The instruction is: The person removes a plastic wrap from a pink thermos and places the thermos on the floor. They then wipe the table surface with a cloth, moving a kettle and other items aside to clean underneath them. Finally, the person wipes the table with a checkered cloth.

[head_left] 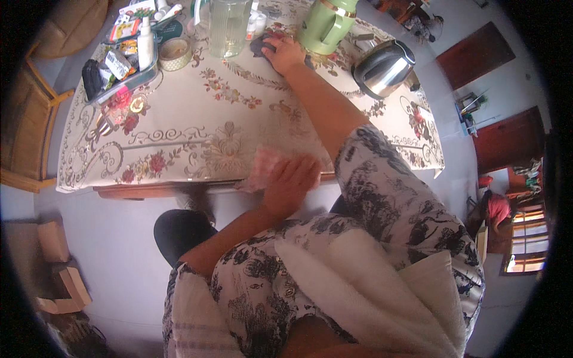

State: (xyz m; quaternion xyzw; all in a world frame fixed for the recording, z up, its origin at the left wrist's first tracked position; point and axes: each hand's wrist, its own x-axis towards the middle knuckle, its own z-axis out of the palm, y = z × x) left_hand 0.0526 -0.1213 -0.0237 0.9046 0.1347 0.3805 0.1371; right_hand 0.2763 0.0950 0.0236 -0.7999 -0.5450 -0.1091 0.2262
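My left hand [293, 179] is closed around a crumpled pink-and-white cloth [266, 167] at the near edge of the table. Farther off, my right arm stretches across the table. My right hand [285, 56] presses down on a dark grey cloth [258, 46], its fingers bent over it. Most of that cloth is hidden beneath the hand. Just right of it stands a light green jug with a handle [325, 30]. To its left is a clear ribbed pitcher [228, 30].
A patterned tablecloth [179, 128] covers the table. A steel-and-black kettle [385, 70] stands at the right. A roll of tape [175, 55] lies beside a glass tray [128, 83] of small packets and a white bottle [145, 45]. A wooden chair [30, 113] is at the left.
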